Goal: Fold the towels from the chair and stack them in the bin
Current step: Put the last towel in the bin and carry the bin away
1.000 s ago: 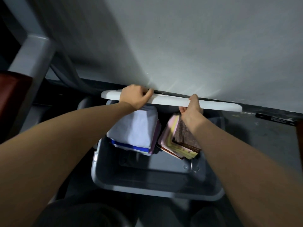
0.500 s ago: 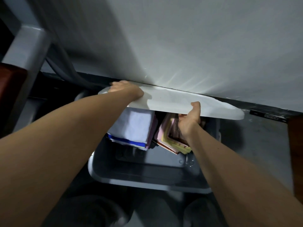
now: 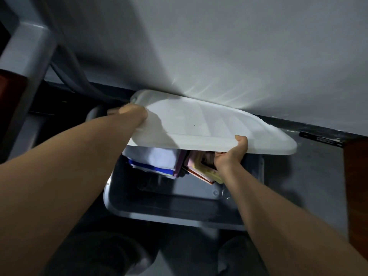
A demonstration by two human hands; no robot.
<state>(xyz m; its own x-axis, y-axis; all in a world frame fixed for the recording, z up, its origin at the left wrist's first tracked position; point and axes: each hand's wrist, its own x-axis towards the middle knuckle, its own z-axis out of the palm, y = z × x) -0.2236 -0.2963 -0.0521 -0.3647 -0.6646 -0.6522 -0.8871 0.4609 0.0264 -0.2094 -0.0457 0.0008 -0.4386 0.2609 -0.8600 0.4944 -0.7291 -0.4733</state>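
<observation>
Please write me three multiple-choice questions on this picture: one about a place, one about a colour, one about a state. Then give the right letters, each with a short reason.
1. Where do the folded towels lie? A. inside the grey bin B. on a shelf C. on a chair
2. What colour is the stripe on the white towel? A. red B. blue C. green
3. How is the white lid held? A. by no hand B. by one hand C. by the left hand and the right hand
Answers: 1 A, they sit at the bin's far end; 2 B, a blue band edges it; 3 C, each hand grips the lid's rim.
</observation>
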